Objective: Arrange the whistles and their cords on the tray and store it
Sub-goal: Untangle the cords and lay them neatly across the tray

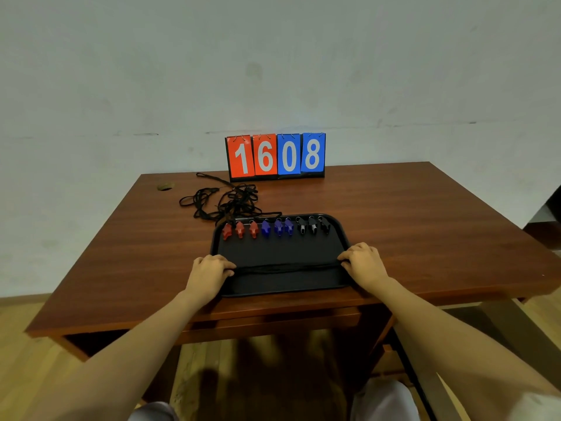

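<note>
Brown desk (394,226) bears a black tray (285,291), whistles (265,228) along its far side; left hand (212,268) and right hand (362,262) pinch opposite ends of a cord (285,268) stretched across it.

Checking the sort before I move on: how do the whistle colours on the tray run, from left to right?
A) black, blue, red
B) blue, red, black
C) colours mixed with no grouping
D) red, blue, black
D: along the far edge of the black tray lie three red whistles, then three blue whistles, then three black whistles, each colour grouped together.
</note>
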`<state>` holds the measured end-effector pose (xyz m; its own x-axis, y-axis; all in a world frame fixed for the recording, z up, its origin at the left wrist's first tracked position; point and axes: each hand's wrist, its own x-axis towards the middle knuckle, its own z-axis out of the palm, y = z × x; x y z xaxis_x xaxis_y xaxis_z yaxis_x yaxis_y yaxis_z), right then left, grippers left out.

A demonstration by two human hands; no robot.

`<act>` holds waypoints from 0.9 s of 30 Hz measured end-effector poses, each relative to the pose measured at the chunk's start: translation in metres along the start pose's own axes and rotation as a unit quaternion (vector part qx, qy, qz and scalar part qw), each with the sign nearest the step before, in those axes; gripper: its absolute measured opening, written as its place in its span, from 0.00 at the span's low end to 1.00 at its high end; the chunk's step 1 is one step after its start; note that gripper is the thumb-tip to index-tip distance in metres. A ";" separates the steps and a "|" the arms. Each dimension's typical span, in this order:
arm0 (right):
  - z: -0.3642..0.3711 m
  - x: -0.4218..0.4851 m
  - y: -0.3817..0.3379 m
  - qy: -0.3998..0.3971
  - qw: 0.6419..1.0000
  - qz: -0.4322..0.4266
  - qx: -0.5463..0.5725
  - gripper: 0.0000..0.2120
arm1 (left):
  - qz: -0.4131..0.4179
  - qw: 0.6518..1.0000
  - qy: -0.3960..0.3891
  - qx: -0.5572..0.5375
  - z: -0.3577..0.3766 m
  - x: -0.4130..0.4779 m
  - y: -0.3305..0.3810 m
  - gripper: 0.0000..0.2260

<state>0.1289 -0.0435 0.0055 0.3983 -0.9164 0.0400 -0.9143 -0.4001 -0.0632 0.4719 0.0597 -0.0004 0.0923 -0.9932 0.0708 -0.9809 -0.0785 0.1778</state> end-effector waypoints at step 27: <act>-0.050 0.182 -0.146 -0.007 0.985 -0.139 0.101 0.17 | -0.104 0.990 0.025 -0.089 -0.053 0.140 -0.025 0.13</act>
<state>0.3315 -0.1509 0.0716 0.6334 -0.7706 0.0701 -0.7371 -0.6284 -0.2484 0.5180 -0.0727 0.0568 0.3025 -0.9511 0.0626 -0.8941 -0.2604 0.3643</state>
